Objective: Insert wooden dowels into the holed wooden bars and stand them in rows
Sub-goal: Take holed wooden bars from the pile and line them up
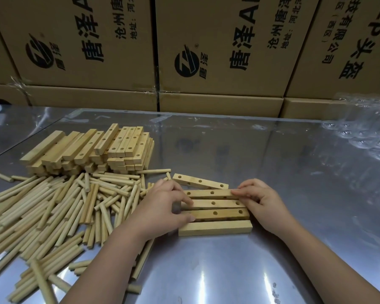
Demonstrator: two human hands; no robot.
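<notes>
Hands pressed holed bars (215, 212) between them on bench (228, 270): left hand (162, 207) fingers on left ends, right hand (259, 199) on right ends. Dowel pile (53, 211) left of left hand.

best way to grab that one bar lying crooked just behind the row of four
Grip the angled bar across its long plain sides near mid-length, coming from above. It lies flat with its holes facing up, apart from the row of bars, so both sides look reachable; its left end sits close to the dowel pile, so mid-length seems clearer.
</notes>
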